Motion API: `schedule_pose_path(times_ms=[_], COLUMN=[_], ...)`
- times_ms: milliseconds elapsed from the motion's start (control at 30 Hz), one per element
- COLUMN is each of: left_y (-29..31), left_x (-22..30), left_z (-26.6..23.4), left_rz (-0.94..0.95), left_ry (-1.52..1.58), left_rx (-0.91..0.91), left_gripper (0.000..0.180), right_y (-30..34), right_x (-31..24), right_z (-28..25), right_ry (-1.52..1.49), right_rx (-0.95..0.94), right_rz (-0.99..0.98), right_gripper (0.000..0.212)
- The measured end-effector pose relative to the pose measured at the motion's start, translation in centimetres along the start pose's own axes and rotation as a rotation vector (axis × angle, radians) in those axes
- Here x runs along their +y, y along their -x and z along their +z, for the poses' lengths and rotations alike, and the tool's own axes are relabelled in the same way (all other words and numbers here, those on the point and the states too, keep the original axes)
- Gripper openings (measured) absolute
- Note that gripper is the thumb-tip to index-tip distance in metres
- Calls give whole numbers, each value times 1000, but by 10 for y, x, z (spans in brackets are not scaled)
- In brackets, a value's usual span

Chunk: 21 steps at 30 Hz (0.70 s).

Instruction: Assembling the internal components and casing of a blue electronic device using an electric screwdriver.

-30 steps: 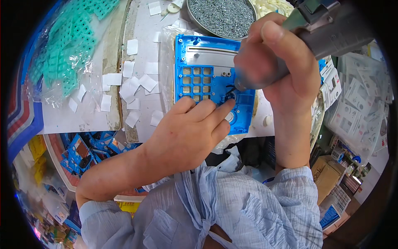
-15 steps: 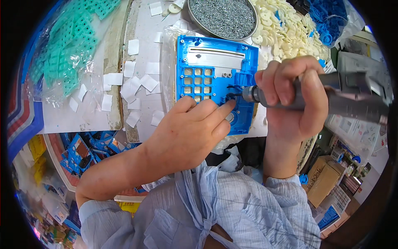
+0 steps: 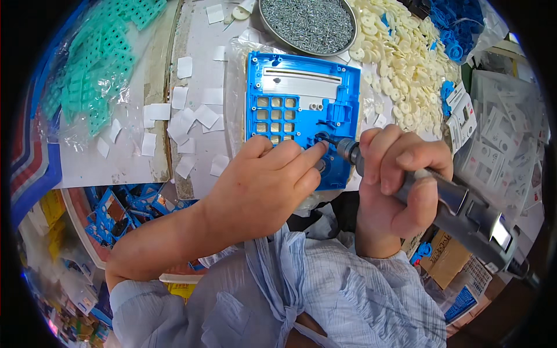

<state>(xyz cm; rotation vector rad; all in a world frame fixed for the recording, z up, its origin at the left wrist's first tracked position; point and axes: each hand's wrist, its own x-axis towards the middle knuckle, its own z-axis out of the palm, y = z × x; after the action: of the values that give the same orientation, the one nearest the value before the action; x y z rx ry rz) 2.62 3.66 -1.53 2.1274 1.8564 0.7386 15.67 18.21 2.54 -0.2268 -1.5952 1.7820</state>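
Observation:
A blue plastic casing, with a grid of square openings and a silvery strip, lies inside up on the work surface before me. My right hand wraps round a dark electric screwdriver. The tool slants down to the left, its bit reaching a small dark part beside my left fingertip in the casing. My left hand rests over the casing's lower left, fingers bent, with one fingertip pressed down by the bit. Whatever its other fingers hold is hidden under the hand.
A round metal bowl of screws stands behind the casing. Cream plastic discs are heaped to its right. White paper squares lie at left, near bagged green parts. A bin of blue parts sits lower left.
My right hand has come lower and the screwdriver has swung, its rear end now lower and pointing to the lower right. The left hand keeps nearly the same place.

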Motion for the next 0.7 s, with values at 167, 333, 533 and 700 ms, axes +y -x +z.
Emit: schedule_pose_path(times_ms=[167,333,533,700], left_y=[1,0,0,0], left_x=[1,0,0,-1], left_z=[0,-1,-2,-3], left_rz=[-7,-1,2,9], left_ry=[5,-4,8,6], left_rx=[-4,-15,-17,-22], left_gripper=[17,17,17,17], right_y=[8,14,16,-10], right_x=[2,5,-1,-7], right_z=[-1,-3,5,11], right_ry=[16,17,128,138], right_rx=[-35,-53,-1,19], right_rz=[-85,-110,-56,68], right_gripper=[30,29,28,23])
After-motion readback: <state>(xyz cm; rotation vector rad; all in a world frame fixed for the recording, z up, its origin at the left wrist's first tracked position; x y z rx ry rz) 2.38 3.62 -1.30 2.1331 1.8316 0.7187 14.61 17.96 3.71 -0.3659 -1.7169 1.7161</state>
